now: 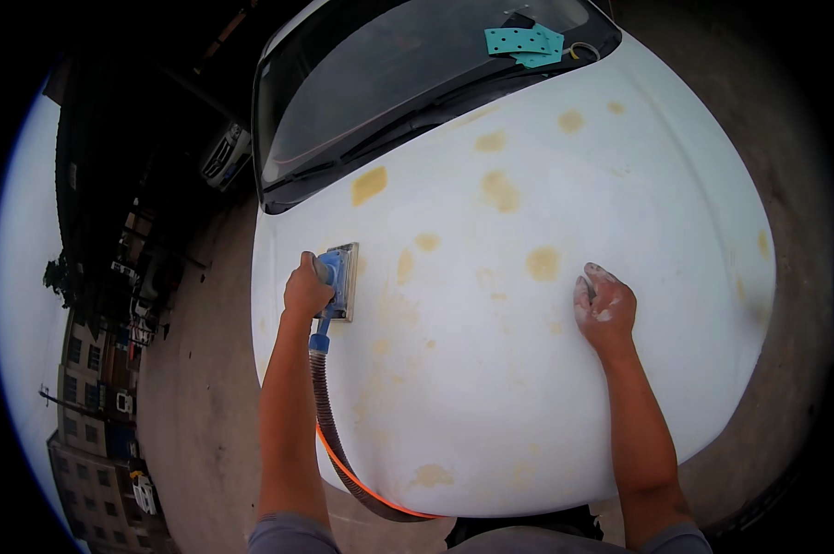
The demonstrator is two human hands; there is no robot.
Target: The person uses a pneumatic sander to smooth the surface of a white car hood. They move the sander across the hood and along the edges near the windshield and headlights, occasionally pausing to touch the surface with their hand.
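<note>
My left hand (306, 284) grips a blue pneumatic sander (341, 277) with a rectangular pad, resting on the white car hood (666, 351). A ribbed dark hose (325, 388) and an orange line (354, 480) run from it toward the lower edge. My right hand (605, 305), dusted white, is curled over the hood's right half; whatever it holds, if anything, I cannot make out. Yellowish patches (543, 263) are scattered over the hood.
Turquoise perforated sheets (528, 44) and a small roll (583, 52) lie by the dark windshield (362, 92). Grey pavement (195, 351) surrounds the car. Another parked vehicle (225, 152) and buildings (84, 379) are on the left.
</note>
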